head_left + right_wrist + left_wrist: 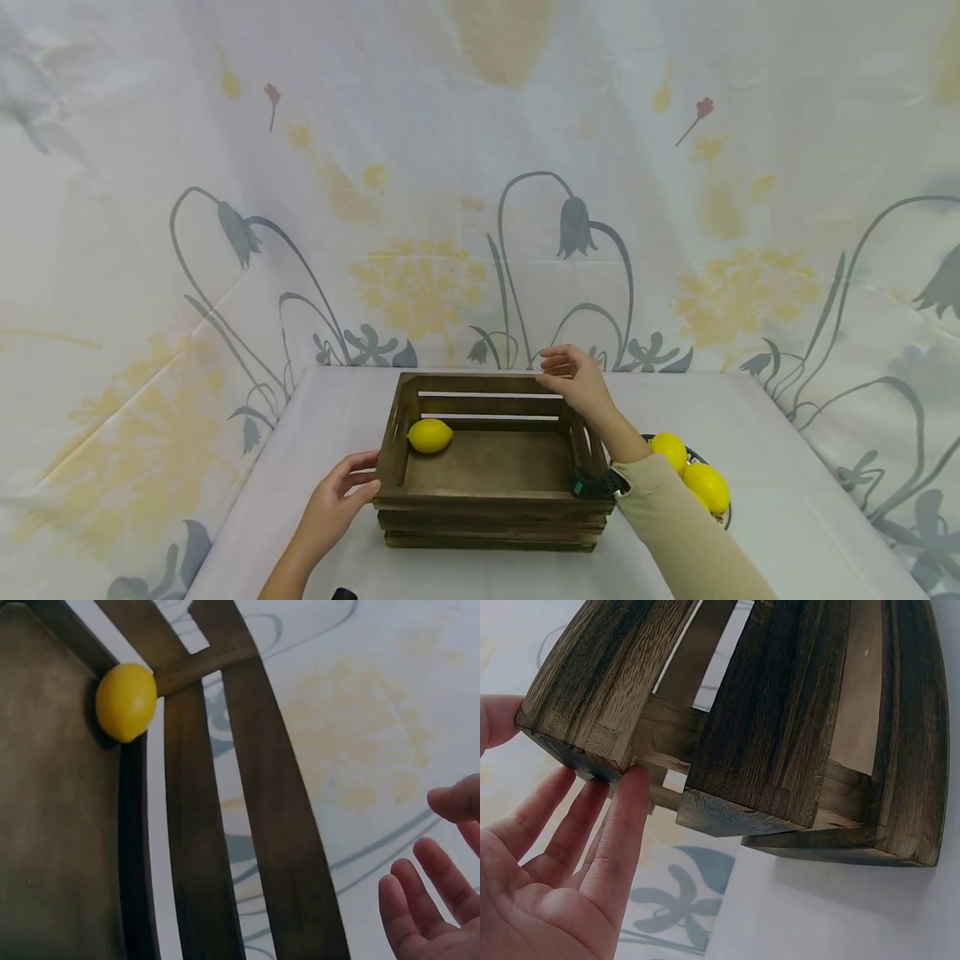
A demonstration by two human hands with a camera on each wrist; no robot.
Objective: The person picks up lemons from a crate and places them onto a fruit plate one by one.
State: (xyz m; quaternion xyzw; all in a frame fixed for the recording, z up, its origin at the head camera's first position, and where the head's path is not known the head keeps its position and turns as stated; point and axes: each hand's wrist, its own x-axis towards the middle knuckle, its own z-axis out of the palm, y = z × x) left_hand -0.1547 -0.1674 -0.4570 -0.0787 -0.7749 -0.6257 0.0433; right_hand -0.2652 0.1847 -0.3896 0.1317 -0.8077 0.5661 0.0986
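A brown wooden crate point(491, 523) with slatted sides stands in the middle of the table in the head view. Inside it, against the left end, lies one lemon point(430, 436), also seen in the right wrist view. My left hand point(336, 502) touches the crate's left end, thumb near the front corner. Its fingers point(613, 862) reach up to the end of the top slat in the left wrist view. My right hand point(579, 385) hovers over the crate's far right corner. Its fingers point(427, 889) are spread and loosely bent, holding nothing.
Right of the crate, partly behind my right sleeve point(678, 521), several lemons point(706, 488) lie on a dark-rimmed patterned plate point(729, 523). A dark strap point(600, 483) circles my right wrist. Flower-printed cloth point(465, 208) hangs behind the white table point(787, 500) and along its sides.
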